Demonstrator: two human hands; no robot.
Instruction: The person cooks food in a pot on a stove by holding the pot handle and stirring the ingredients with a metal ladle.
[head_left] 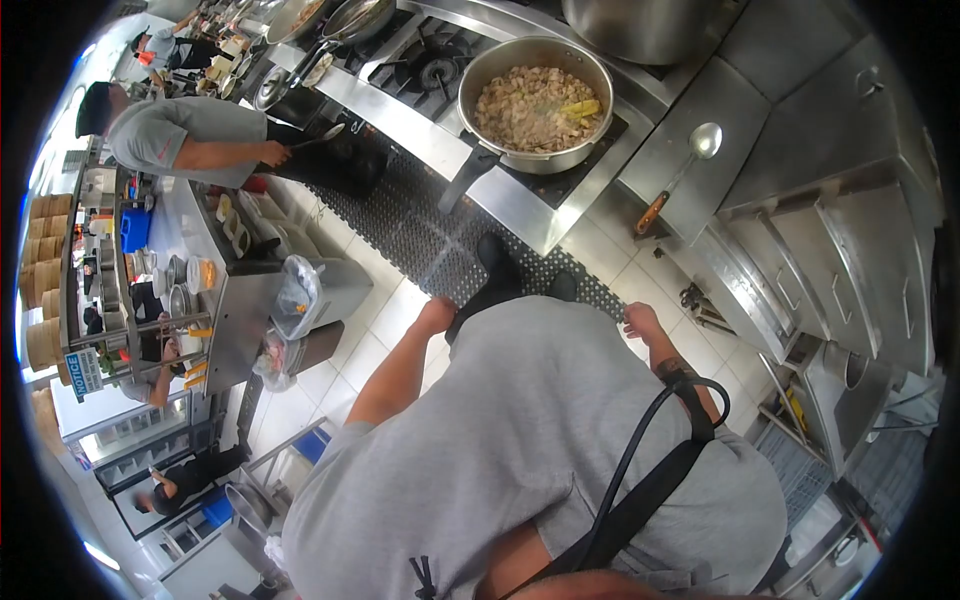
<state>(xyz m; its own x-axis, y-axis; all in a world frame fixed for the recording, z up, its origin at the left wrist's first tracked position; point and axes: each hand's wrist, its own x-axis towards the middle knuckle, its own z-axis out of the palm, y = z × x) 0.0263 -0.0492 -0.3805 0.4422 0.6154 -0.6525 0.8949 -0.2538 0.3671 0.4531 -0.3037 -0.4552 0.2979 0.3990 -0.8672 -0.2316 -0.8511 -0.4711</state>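
Note:
My left hand (435,315) hangs beside my body near my dark trousers, its fingers curled in, with no object visible in it. On the other side, my right hand (643,320) hangs low over the tiled floor with its fingers loosely bent and apart, holding nothing. In front of me a large steel pot (548,162) stands on the stove, apart from both hands. Chopped, pale brown food (530,105) fills its bottom, with a yellowish piece (580,108) at the right. A large metal spoon (687,172) with a wooden-looking handle lies on the steel counter to the right.
A bare burner (436,72) and pans sit left of the pot. One co-worker (190,140) stands at the left holding a utensil; other people are farther back. A black perforated mat (400,225) covers floor before the stove. Steel drawers (850,275) stand right, a lined bin (297,297) left.

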